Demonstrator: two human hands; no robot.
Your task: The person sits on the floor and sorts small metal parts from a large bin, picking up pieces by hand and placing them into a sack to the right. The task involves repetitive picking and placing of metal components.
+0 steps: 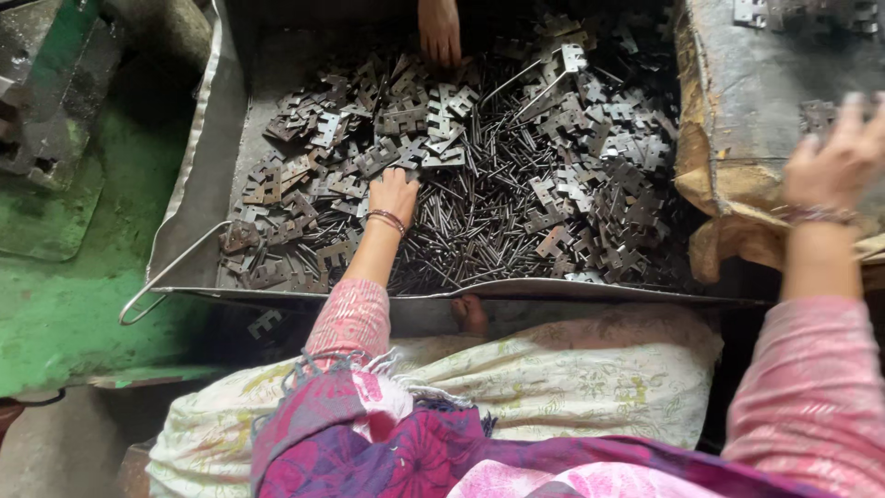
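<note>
Single view, worn on the head, looking steeply down and slightly forward over the lap. Close in: patterned cloth over the knees (553, 378) fills the bottom edge, pink sleeves enter from below on both sides. Centred on the metal tray (221, 175) of small stamped plates and pins, seen almost from straight above. Left edge takes in green-painted machine base (55, 304); right edge takes in a worn sack-covered box (737, 111). Far rim of the tray cut off at the top, with another person's hand (440, 29) reaching in there. No second view to compare
</note>
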